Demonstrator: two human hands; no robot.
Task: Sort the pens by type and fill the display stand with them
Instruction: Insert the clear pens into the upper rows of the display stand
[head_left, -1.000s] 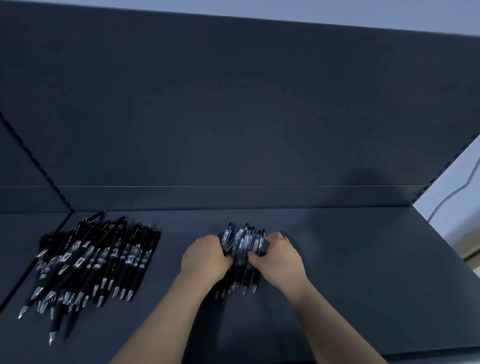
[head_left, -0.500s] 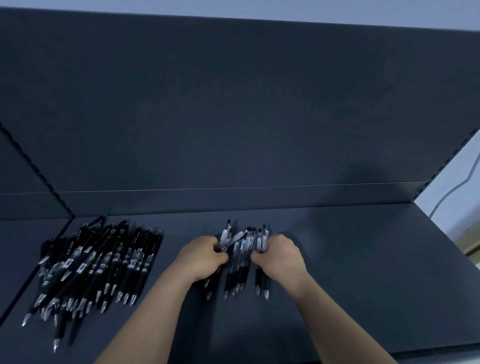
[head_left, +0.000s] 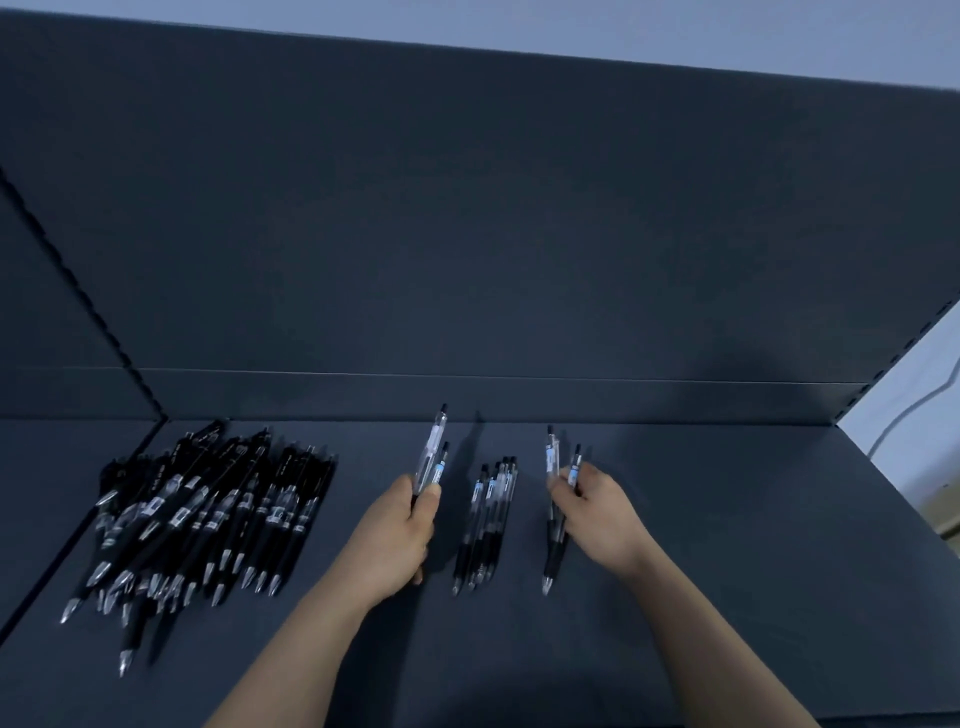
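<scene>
on the shelf (head_left: 727, 519) the heap of black pens (head_left: 208, 514) lies at the left and a small row of clear pens (head_left: 485, 519) lies between the hands, so, as the left hand (head_left: 395, 535) grips two pens (head_left: 432, 457) and the right hand (head_left: 602, 514) pinches some pens (head_left: 551, 462), one may slip and roll into the wrong group.

The left hand (head_left: 400, 525) hid the lower barrels of the left-hand pens (head_left: 432, 457); the right-hand pens (head_left: 550, 462), partly behind the right hand (head_left: 597, 512), showed blurred; we could neither read labels on the heaped pile (head_left: 208, 514) nor count its overlapping pens; both forearms (head_left: 291, 665) ran off the bottom edge.
</scene>
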